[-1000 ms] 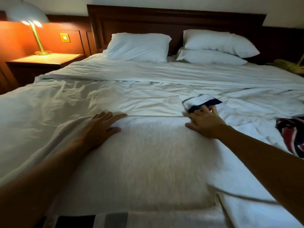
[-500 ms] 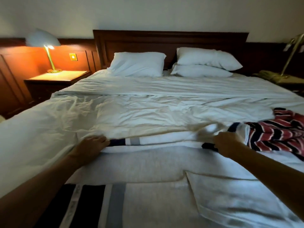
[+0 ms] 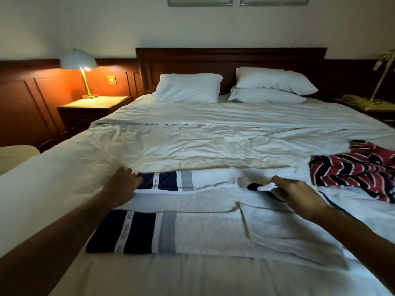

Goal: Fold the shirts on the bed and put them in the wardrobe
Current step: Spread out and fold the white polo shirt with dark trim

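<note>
On the bed [image 3: 192, 144], left hand [image 3: 121, 187] presses the white shirt [image 3: 210, 230]; right hand [image 3: 296, 194] pinches its edge.

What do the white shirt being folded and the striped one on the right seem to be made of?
White shirt: looks like a soft matte knit, probably cotton jersey or piqué; grainy surface, thick rounded folds. Striped shirt: also seems a soft matte knit; it slumps in loose crumples. Exact fibre cannot be told.
</note>
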Action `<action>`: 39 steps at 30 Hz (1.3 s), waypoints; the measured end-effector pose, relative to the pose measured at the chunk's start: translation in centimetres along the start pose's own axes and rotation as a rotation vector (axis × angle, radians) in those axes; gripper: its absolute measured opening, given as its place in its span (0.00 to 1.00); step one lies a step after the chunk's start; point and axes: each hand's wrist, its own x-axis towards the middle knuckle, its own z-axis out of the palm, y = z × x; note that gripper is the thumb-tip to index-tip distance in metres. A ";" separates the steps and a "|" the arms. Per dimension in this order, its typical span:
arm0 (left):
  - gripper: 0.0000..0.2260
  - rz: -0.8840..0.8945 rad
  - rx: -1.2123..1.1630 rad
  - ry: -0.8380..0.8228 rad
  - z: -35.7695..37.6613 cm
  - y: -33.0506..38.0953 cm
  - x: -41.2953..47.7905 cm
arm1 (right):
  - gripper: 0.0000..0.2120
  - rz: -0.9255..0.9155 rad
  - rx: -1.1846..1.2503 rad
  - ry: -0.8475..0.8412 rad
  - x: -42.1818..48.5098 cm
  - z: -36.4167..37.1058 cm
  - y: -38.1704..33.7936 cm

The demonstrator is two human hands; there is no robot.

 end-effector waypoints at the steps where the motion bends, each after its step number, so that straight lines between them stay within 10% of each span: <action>1: 0.15 -0.022 -0.038 -0.030 0.0 0.0 -0.4 | 0.03 0.000 0.008 -0.029 0.0 0.1 -0.7; 10: 0.17 -0.076 -0.140 0.184 1.4 -1.2 -2.6 | 0.16 -0.233 -0.235 -0.293 -0.1 -0.8 -1.7; 19: 0.04 -0.180 -0.303 -0.135 1.1 -1.2 -4.1 | 0.09 -0.099 -0.191 -0.379 -1.6 -2.1 -0.5; 29: 0.32 -0.092 -0.557 -0.394 -2.7 1.5 -0.3 | 0.15 -0.068 0.163 -0.326 -0.9 -1.5 -3.1; 33: 0.30 0.085 -1.005 -0.316 -7.2 6.7 1.3 | 0.20 0.139 0.483 -0.153 -1.0 -2.8 -2.7; 39: 0.27 0.073 -1.223 -0.260 -8.8 13.9 6.5 | 0.20 0.576 0.157 -0.076 1.0 0.0 5.4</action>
